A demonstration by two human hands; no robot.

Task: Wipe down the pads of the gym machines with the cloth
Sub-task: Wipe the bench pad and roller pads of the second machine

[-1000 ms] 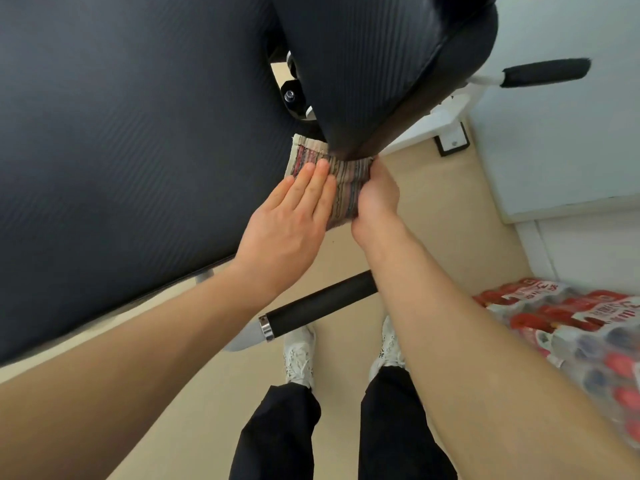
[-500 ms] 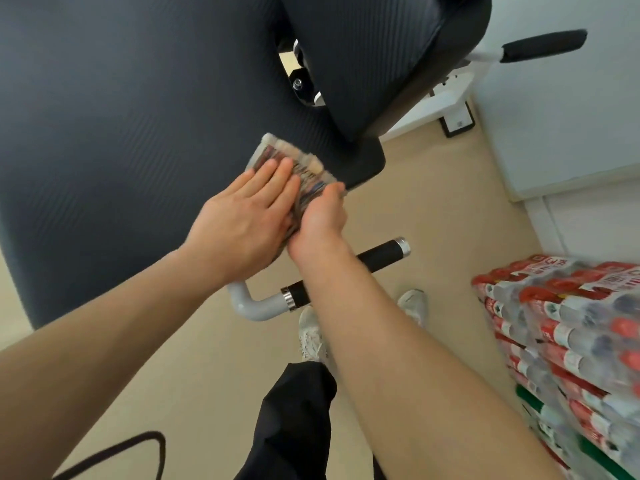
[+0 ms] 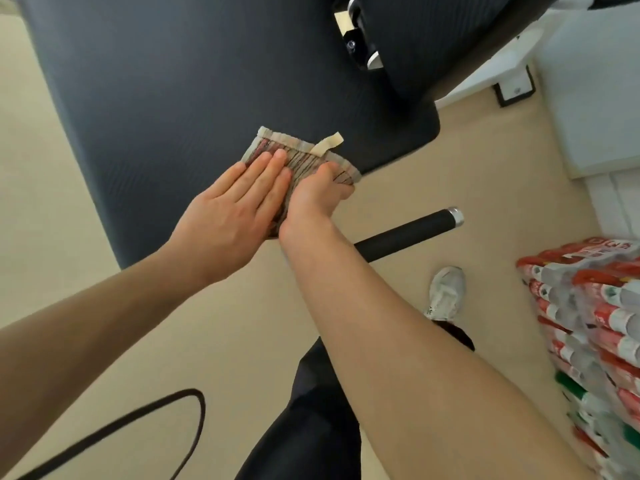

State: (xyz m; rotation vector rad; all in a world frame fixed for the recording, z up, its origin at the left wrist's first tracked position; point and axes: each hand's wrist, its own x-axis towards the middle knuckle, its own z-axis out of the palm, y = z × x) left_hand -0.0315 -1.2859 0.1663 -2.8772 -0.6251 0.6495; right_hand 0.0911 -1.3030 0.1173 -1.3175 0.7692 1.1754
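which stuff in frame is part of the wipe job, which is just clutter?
In use:
- cloth, folded, pressed on the pad
- large dark pad
- left hand, flat on the cloth
- right hand, gripping the cloth's edge

Lying about:
- black handle grip
- shrink-wrapped bottle packs
- black cable loop on the floor
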